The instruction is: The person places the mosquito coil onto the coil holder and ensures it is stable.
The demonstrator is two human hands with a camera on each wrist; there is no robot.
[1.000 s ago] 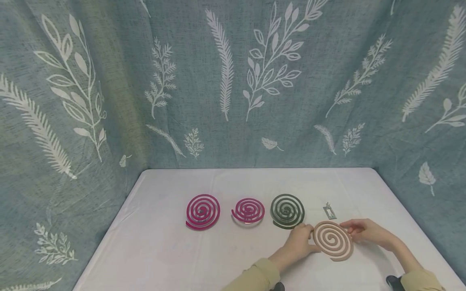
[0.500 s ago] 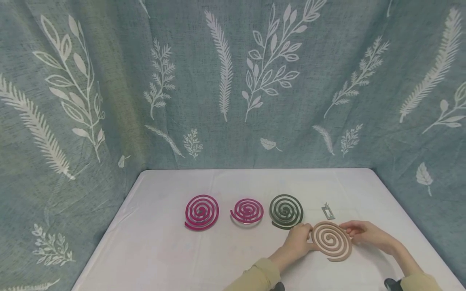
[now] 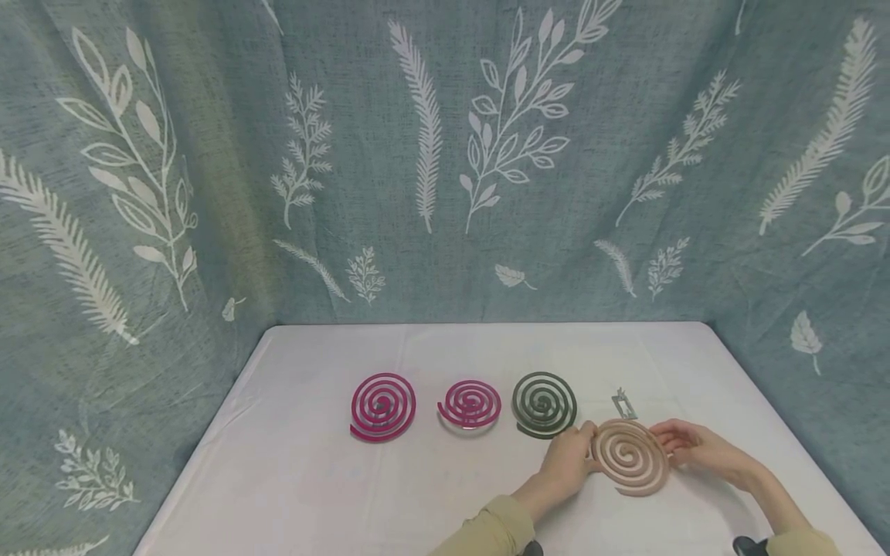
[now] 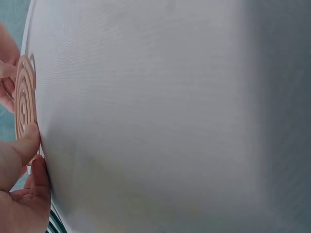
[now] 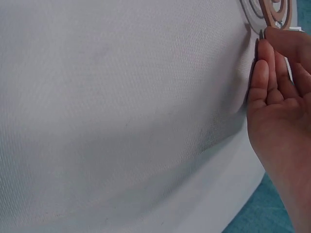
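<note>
A brown spiral mosquito coil [image 3: 629, 455] is held slightly tilted over the white table. My left hand [image 3: 566, 462] pinches its left edge, the thumb [image 4: 30, 136] on the near face in the left wrist view. From the right, my right hand [image 3: 702, 446] pinches the opposite edge between thumb and fingers; the right wrist view shows only part of the coil [image 5: 286, 19] there. Just beyond the coil lies a small metal coil stand [image 3: 624, 405] with an upright prong. A dark green coil [image 3: 545, 405] sits close to my left hand.
Further left are two magenta coils, one flat-looking [image 3: 383, 407] and one more tilted [image 3: 470, 403] with something pale under its near edge. The white table [image 3: 313, 494] ends at a teal leaf-patterned curtain [image 3: 389, 270] behind and on both sides.
Between my hands the brown coil has turned a little clockwise and risen slightly toward the stand. Both hands keep their places at its edges. The head view has shifted slightly.
</note>
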